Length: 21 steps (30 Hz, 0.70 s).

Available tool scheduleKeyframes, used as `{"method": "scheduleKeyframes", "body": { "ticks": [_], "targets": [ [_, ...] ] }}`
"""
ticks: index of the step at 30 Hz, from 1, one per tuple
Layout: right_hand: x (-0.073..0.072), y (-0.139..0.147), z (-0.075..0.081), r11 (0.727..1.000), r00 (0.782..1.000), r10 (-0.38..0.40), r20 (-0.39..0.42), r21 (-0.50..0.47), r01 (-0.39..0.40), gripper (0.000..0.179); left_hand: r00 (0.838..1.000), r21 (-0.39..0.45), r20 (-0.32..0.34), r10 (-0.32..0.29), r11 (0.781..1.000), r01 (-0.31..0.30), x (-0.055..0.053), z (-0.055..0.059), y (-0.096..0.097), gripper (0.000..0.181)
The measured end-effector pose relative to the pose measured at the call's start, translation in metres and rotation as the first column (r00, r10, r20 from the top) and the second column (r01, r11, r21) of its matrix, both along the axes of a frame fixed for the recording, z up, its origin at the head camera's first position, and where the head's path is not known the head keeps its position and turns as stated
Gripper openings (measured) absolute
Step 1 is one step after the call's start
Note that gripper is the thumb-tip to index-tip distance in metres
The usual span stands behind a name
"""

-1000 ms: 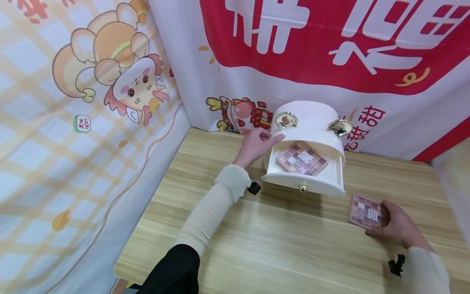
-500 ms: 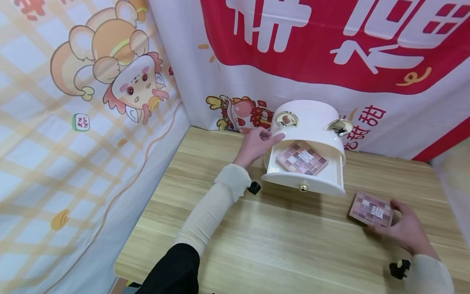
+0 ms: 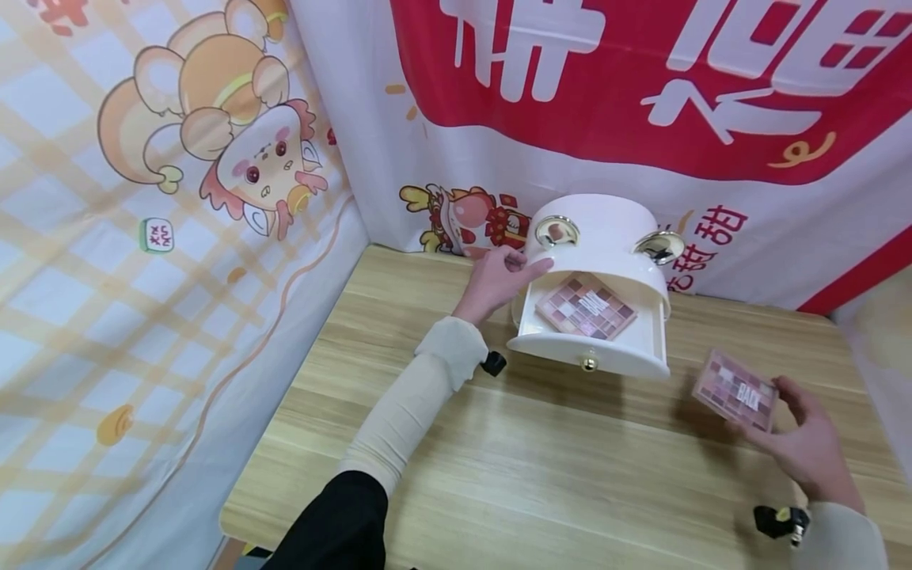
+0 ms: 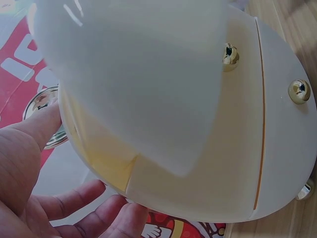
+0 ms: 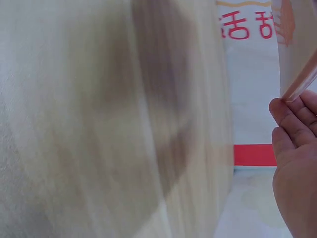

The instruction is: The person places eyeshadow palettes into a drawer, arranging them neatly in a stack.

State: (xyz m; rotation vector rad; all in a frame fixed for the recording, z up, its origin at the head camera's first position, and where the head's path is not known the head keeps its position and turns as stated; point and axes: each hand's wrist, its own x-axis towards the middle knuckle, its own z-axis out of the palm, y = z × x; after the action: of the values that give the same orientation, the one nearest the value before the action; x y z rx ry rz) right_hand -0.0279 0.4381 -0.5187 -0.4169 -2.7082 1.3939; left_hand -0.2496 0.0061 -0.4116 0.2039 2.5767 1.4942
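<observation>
A white rounded storage box (image 3: 597, 226) stands against the back wall with its lower drawer (image 3: 651, 348) pulled out. Inside the drawer an eyeshadow palette (image 3: 587, 307) lies at a slant. My left hand (image 3: 494, 286) rests at the box's left side, thumb laid on the front rim; in the left wrist view its fingers (image 4: 81, 198) are spread along the shell. To the right of the box, my right hand (image 3: 815, 447) pinches a second eyeshadow palette (image 3: 737, 389) by its right edge, tilted and raised off the table. The right wrist view shows only part of that palette (image 5: 299, 74).
Two round gold trims (image 3: 659, 247) sit on the upper front of the box, and a gold knob (image 3: 588, 364) is on the drawer front. The wooden table (image 3: 541, 475) meets printed cloth walls (image 3: 442, 150) at the back and left.
My right hand has lifted the second palette off the table, moving it slightly to the right and tilting it. My left hand and the drawer have stayed put.
</observation>
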Motion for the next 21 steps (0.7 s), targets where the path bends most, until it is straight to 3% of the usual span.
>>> {"method": "scheduleKeyframes", "body": {
  "ticks": [7, 21],
  "targets": [
    [0.003, -0.010, 0.013, 0.997, 0.998, -0.056, -0.021, -0.047, 0.055, 0.100, 1.000, 0.006, -0.001, 0.003, 1.000, -0.003, 0.001, 0.000, 0.001, 0.071],
    [-0.001, -0.026, 0.046, 0.995, 0.976, -0.039, -0.214, -0.097, 0.019, 0.092, 1.000, 0.024, 0.005, 0.011, 1.000, -0.011, 0.002, 0.000, 0.001, 0.076]
  ]
}}
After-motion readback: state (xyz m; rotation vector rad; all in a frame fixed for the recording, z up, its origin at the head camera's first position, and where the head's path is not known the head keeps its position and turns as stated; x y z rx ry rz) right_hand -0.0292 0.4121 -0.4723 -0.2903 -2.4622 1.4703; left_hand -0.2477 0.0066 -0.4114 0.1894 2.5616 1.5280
